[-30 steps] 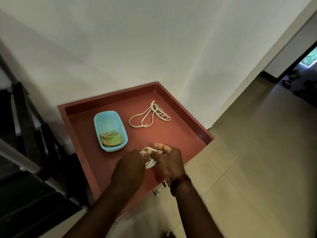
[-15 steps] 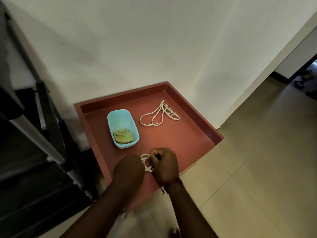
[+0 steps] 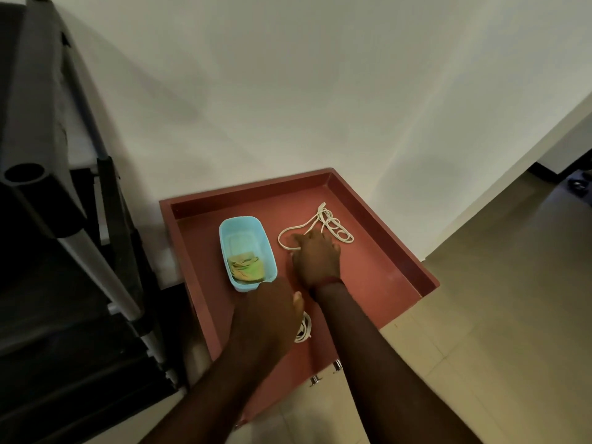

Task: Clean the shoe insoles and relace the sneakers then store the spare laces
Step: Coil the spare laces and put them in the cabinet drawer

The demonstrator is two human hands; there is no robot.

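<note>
Red-brown drawer: blue plastic tub holds folded green-yellow cloth. Loose white lace back-right, right hand fingers on it, grip unclear. Left hand covers coiled lace; fingers hidden.

Drawer floor: container sits just left of the right hand's fingers, with a folded cloth in its near end. Loose lace lies under those fingertips and runs on beyond them and to their right. Coiled lace lies nearer, partly under the left hand, below its thumb; rack stands left of the drawer, wall behind.
</note>
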